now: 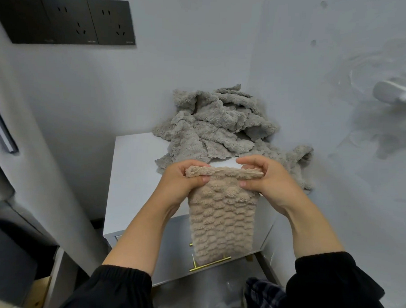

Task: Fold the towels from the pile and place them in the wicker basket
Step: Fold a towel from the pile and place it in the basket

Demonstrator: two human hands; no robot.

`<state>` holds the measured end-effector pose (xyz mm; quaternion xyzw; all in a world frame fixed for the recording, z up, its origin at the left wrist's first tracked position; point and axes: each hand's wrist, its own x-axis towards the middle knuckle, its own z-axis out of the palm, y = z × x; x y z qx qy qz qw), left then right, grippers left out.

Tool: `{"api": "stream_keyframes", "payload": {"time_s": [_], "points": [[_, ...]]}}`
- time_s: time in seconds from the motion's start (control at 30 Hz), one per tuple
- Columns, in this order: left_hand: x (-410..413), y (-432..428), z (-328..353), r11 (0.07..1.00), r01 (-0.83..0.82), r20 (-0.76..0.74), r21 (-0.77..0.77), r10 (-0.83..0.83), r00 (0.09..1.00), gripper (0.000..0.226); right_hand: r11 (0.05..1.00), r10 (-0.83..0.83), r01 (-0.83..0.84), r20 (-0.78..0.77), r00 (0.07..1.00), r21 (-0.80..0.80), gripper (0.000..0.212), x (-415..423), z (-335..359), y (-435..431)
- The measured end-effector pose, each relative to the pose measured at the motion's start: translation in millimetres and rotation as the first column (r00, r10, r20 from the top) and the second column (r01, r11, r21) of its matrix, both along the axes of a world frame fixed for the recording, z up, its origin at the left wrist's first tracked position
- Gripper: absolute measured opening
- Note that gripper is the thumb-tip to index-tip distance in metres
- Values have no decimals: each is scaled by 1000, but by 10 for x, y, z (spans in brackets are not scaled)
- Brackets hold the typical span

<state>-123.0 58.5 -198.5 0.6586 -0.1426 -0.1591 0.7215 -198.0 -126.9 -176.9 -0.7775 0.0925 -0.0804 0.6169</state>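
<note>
A beige waffle-textured towel (221, 222) hangs in the air in front of me, folded over along its top edge. My left hand (184, 183) pinches the top left corner and my right hand (263, 179) pinches the top right corner, thumbs toward me. Behind the towel, a pile of crumpled grey towels (221, 129) lies on the back of a white cabinet top (134, 169), against the wall corner. No wicker basket is in view.
The white cabinet has drawer fronts with brass handles (210, 266) below the hanging towel. Black wall sockets (68, 20) sit high on the left wall. A white hook (395, 94) sticks out from the right wall. A dark appliance stands at the lower left.
</note>
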Motion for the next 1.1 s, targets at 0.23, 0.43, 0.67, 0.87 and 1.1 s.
{"api": "stream_keyframes", "payload": {"time_s": [0.23,0.43,0.67,0.87,1.1], "points": [[-18,-33,15,995,-70,20,-69,71,997,37,997,6,3,-119,993,78,9,13,-70,-44],[-11,25,16,999,30,-16,43,-30,999,21,995,-102,102,-59,993,-6,31,44,-84,-88],[13,130,39,914,-148,120,378,110,987,9,991,-134,125,-223,965,-57,28,51,-96,-126],[35,48,66,943,-301,89,139,291,953,20,984,-176,171,-92,980,-59,12,242,-88,-1],[197,30,-20,930,-367,69,18,365,928,22,986,-166,165,34,986,32,16,482,-166,97]]}}
